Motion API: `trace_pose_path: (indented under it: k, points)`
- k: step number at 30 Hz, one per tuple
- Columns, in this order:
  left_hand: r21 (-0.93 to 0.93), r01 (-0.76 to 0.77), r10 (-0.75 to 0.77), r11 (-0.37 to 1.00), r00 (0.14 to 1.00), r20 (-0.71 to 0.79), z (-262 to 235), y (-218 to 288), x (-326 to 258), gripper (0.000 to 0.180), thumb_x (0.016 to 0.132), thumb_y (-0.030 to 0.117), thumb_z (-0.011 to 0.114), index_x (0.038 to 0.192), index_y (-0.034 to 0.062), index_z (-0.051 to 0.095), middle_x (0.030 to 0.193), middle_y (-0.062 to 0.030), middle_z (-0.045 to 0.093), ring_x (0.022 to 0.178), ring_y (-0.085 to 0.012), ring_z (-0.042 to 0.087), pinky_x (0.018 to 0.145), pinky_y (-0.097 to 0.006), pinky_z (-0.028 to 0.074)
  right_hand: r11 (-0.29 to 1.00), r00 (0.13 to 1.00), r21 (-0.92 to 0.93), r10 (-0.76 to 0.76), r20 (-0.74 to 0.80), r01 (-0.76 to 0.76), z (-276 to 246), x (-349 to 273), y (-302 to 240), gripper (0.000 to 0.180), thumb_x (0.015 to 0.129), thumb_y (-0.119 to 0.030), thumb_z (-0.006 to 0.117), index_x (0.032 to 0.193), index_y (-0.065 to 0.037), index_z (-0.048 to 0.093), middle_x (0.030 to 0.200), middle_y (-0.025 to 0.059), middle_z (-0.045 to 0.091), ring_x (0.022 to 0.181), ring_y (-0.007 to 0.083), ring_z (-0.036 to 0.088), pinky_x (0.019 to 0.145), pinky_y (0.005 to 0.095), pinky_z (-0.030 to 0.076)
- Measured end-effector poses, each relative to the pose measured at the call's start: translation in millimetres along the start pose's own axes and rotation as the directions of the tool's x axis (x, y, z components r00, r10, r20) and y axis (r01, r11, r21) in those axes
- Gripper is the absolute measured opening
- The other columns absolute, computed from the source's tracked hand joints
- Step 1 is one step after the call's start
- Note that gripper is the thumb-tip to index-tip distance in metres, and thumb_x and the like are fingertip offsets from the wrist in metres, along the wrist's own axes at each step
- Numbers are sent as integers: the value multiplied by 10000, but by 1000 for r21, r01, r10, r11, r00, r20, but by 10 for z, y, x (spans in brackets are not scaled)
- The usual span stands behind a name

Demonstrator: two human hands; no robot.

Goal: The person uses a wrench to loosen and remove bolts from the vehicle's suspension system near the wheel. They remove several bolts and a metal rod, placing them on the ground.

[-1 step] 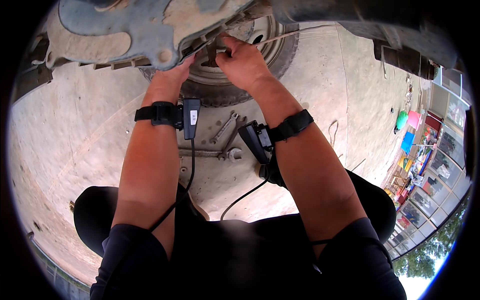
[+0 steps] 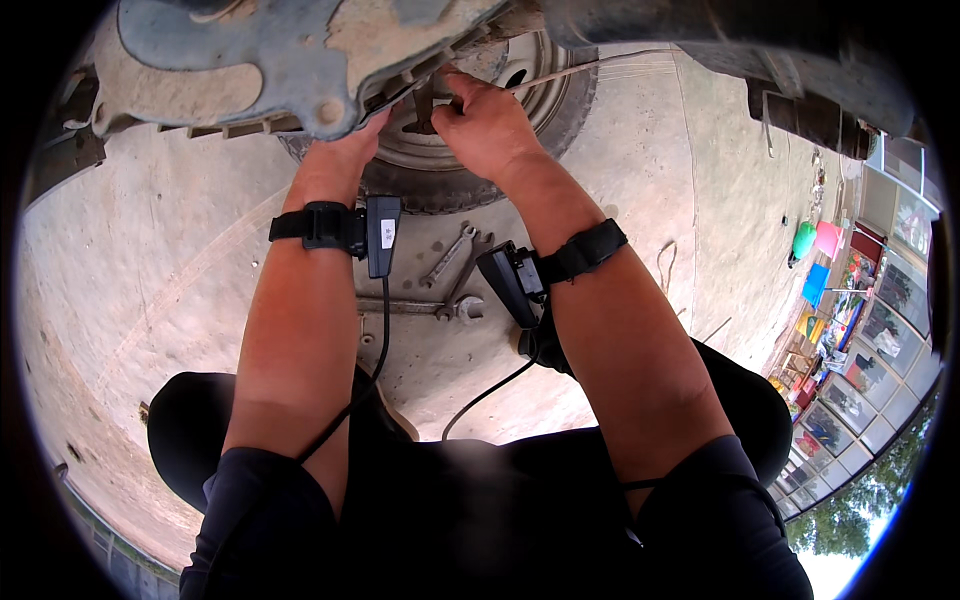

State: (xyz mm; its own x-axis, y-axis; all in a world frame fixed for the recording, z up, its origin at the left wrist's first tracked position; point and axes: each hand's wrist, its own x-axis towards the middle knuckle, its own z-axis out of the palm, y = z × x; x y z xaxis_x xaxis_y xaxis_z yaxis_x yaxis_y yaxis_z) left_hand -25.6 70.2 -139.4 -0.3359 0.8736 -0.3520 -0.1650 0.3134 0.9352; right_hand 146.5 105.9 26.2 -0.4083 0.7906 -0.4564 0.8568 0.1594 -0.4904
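My right hand (image 2: 485,125) reaches up under a machine, close beside a brownish metal piece (image 2: 424,108). Its fingers are curled, with the forefinger pointing up to the edge of the machine; what they grip, if anything, is hidden. My left hand (image 2: 352,145) goes up behind the rim of a worn blue-grey metal housing (image 2: 310,75), which covers most of its fingers. Beyond both hands is a wheel with a pale rim and dark tyre (image 2: 440,190).
Below the wheel several spanners (image 2: 448,258) lie on the concrete floor (image 2: 180,260). A long metal bar (image 2: 395,306) lies beside them. A thin rod or cable (image 2: 590,66) runs right from the wheel. A dark beam (image 2: 660,35) hangs overhead. Cluttered goods (image 2: 835,305) line a windowed building at right.
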Motion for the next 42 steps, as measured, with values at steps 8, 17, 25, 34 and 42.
trace_pose_path:
  k: [8,17,25,34,42]
  points:
    - [80,-105,110,991,992,-67,-27,-90,-10,214,932,361,717,878,167,645,739,68,570,606,-53,471,491,-237,293,1000,1000,11,-18,18,18,-6,8,-50,617,894,-304,542,1487,-158,452,1185,166,685,1121,352,626,993,410,504]
    - [-268,177,-204,947,976,-79,75,82,-57,188,932,348,719,895,177,649,768,63,576,602,-57,464,493,-236,279,1000,1000,29,-12,5,12,-7,13,3,606,879,-282,543,1466,-146,477,1168,185,684,1108,359,630,985,409,507]
    - [-45,-10,7,999,998,-60,-38,-172,38,198,927,346,726,933,160,660,786,64,578,618,-59,470,516,-233,300,995,999,84,-42,-34,44,8,8,-22,564,870,-258,556,1411,-102,527,1154,205,680,1058,371,648,941,407,518]
    - [118,-81,89,990,994,-64,-6,-406,164,185,909,295,750,947,146,648,816,54,597,619,-68,488,502,-227,305,992,993,109,-49,-103,61,87,43,106,532,863,-239,594,1341,-6,575,1061,218,708,974,349,686,876,382,530]
    - [-239,169,-203,956,971,-124,-48,-316,120,181,900,284,757,964,152,651,830,44,609,627,-70,498,481,-219,309,997,999,72,-34,-3,34,-4,15,-22,592,877,-262,540,1455,-143,494,1142,184,690,1062,359,643,952,409,518]
